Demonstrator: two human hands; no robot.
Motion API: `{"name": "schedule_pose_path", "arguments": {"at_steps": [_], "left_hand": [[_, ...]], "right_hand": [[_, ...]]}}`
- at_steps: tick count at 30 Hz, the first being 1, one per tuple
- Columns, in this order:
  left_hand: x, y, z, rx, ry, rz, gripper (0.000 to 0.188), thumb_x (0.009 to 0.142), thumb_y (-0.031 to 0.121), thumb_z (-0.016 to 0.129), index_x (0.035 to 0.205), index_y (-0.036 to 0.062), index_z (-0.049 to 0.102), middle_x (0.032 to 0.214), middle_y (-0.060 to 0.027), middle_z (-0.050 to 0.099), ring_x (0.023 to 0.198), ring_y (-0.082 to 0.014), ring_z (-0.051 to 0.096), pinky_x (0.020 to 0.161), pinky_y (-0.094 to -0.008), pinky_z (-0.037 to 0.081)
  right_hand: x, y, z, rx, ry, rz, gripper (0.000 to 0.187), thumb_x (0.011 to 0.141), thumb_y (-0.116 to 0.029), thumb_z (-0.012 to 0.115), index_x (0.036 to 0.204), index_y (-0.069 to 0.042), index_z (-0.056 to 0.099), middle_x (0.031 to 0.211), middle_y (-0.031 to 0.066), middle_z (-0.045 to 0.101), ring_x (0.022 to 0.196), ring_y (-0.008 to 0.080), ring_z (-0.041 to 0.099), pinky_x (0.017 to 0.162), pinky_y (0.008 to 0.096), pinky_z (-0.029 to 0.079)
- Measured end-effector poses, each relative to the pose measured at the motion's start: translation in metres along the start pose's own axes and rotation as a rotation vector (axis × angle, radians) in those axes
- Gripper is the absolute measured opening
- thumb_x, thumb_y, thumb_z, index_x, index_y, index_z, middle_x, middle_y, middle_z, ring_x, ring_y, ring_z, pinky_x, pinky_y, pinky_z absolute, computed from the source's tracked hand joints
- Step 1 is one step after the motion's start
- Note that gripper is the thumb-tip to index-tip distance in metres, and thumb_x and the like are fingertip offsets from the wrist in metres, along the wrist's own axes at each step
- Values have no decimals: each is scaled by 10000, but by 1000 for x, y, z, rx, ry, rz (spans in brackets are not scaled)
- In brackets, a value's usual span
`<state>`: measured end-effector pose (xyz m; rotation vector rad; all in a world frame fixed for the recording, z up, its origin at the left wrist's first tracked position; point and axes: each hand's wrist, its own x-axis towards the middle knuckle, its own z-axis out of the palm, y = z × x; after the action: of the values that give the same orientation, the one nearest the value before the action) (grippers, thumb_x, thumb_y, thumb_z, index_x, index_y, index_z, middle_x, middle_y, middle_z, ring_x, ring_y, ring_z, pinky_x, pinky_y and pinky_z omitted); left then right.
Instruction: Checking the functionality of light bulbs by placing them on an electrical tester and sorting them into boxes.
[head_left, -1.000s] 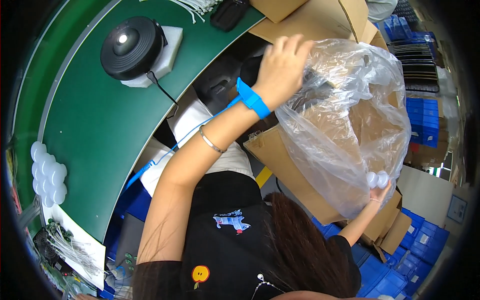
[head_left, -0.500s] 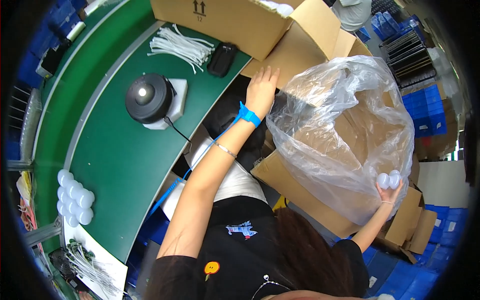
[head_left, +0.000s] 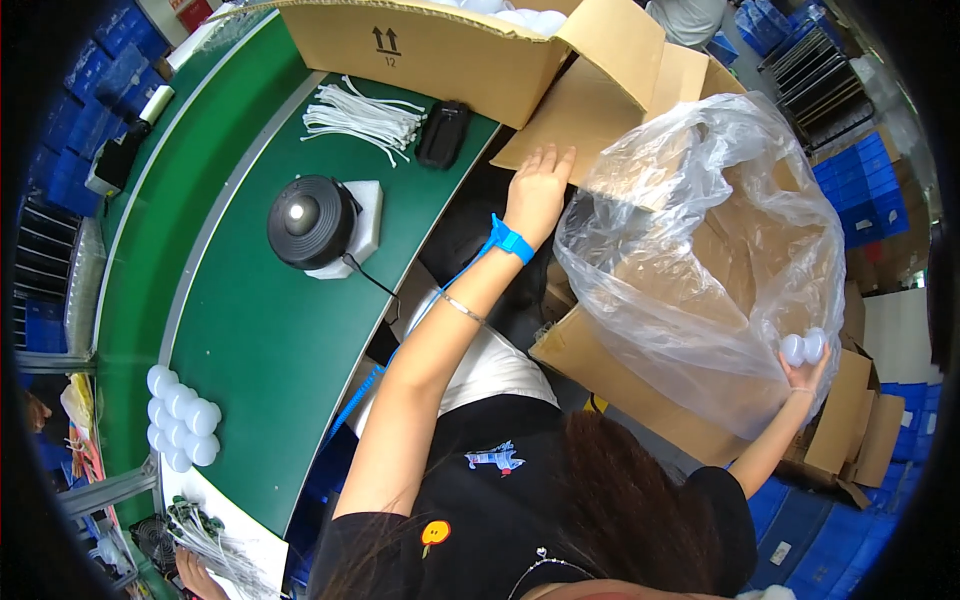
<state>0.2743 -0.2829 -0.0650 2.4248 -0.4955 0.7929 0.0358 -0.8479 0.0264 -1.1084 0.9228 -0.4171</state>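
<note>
My right hand (head_left: pixel 806 374) is closed around a few white globes (head_left: pixel 803 349), smooth and round, at the right side of a clear plastic bag (head_left: pixel 655 290). Its palm is mostly hidden behind the globes and plastic. The bag lines an open cardboard box (head_left: pixel 620 370) and gapes wide. At the box's far left, my left hand (head_left: pixel 540 185) lies with fingers stretched out on a cardboard flap (head_left: pixel 560 130), holding nothing; its thumb is hidden. A blue wrist strap (head_left: pixel 510 240) with a coiled cord is on my left wrist.
On the green bench (head_left: pixel 250 370) stand a round black device (head_left: pixel 312 222) on a white block, white cable ties (head_left: pixel 362 118), a black case (head_left: pixel 443 134) and clustered white globes (head_left: pixel 183 418). Another carton (head_left: pixel 420 50) holds globes. Another person's hand (head_left: pixel 197 575) is near wires at lower left.
The whole view has shifted, so the scene sits slightly further right. Another person's hand has come into view at the lower left. Both my hands keep their places at the box.
</note>
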Motion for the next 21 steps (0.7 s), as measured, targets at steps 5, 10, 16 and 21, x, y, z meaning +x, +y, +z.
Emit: {"name": "schedule_pose_path", "arguments": {"at_steps": [5,10,16,21], "left_hand": [[0,4,0,-33,21,3,427,794,30,507,1218,50,555,1187,-220,583,1088,-358,579,956,-404,446],[5,-4,-1,-76,15,1,468,755,8,540,1221,52,545,1211,-219,564,1120,-366,549,978,-426,426],[0,1,2,-106,90,-54,460,759,8,536,1218,46,540,1244,-211,537,1157,-365,510,1015,-435,382],[0,2,3,-125,102,-61,444,765,10,533,1208,36,531,1266,-216,514,1184,-369,481,1036,-444,348]], "right_hand": [[1,-2,-1,-5,33,3,811,690,-624,637,1322,-179,392,1323,89,398,1204,337,412,881,579,439],[2,-6,5,0,1,-34,790,709,-606,629,1330,-180,389,1321,84,404,1202,313,419,865,574,449],[-5,-7,15,-42,-55,-44,769,712,-606,627,1320,-195,399,1314,83,414,1186,318,440,837,575,464],[-5,-8,13,-89,-74,-74,769,697,-613,636,1311,-212,405,1326,88,406,1191,346,441,824,597,469]]}}
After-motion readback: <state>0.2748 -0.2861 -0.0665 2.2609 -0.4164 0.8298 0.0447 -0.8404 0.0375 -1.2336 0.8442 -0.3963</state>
